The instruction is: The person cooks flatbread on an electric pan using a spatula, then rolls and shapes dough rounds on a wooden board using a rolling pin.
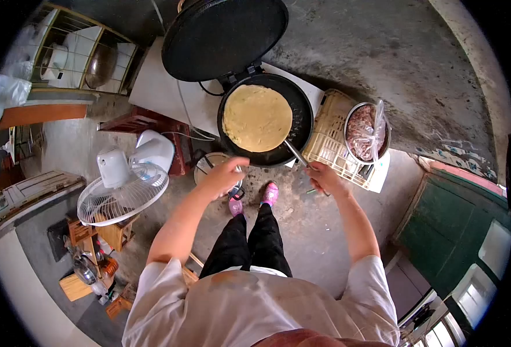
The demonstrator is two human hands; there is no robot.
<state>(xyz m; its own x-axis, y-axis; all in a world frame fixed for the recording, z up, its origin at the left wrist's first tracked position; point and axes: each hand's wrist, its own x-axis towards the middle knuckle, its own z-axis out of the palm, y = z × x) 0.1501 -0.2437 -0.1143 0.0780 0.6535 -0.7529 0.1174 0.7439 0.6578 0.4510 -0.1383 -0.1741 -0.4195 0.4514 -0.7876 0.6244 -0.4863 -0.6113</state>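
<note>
A round, pale yellow flatbread (256,118) lies in the black lower plate (306,118) of an electric griddle. The griddle's dark lid (225,37) stands raised behind it. My right hand (326,178) is closed around the metal handle of a spatula (295,151), whose far end reaches the flatbread's lower right edge. In front of the griddle's left side is my left hand (223,176), fingers partly stretched out, with nothing clearly held. Beneath it, a round container (202,174) is partly hidden, and a dark looped handle (238,193) shows beside the wrist.
On the right, a metal bowl (348,139) of reddish-brown filling with a plastic bag sits on a cream plastic crate (332,124). A white fan (122,194) stands at left. A white table (157,87) bears the griddle, and a cord (187,118) hangs over its front.
</note>
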